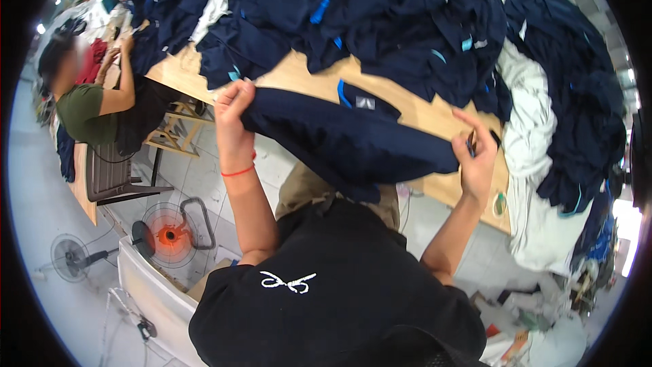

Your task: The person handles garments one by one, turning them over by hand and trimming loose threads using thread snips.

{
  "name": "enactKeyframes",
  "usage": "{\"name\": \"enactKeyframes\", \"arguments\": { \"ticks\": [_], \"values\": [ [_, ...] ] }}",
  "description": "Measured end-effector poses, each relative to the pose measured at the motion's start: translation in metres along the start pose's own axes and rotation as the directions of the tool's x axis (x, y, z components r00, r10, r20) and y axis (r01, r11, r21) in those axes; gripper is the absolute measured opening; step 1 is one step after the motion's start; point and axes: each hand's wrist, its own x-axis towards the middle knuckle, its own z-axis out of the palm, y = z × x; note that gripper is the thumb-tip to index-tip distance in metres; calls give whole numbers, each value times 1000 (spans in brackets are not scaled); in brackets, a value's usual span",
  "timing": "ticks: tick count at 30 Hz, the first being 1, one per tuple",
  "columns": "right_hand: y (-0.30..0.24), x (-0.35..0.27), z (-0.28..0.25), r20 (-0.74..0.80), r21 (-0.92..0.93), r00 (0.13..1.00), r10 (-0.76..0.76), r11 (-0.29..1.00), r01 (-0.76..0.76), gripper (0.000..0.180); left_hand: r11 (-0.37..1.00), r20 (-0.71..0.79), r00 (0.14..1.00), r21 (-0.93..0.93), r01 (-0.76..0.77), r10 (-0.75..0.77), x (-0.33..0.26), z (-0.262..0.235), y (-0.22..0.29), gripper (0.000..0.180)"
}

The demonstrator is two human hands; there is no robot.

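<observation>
A navy garment [343,132] is stretched between my two hands above the near edge of the wooden table. My left hand [234,110] is closed on its upper left end. At the right end my right hand [479,156] pinches the fabric between thumb and fingers, with one finger stretched out. A small dark object shows among the right fingers, too hidden to name. Just behind the stretched cloth, a navy piece with blue trim and a pale label [366,103] lies on the table.
A large navy garment pile [380,13] covers the far wooden table [299,73]. White cloth [533,115] and more navy garments [577,95] lie at right. A co-worker [92,102] handles cloth at left, near a chair [119,171]. Fans [171,234] stand lower left.
</observation>
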Motion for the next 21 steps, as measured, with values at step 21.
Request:
{"name": "enactKeyframes", "arguments": {
  "ticks": [21],
  "values": [
    [30,2,19,79,109,996,41,993,-49,43,677,215,966,734,-63,-144,-4,8,-56,12]
  ]
}}
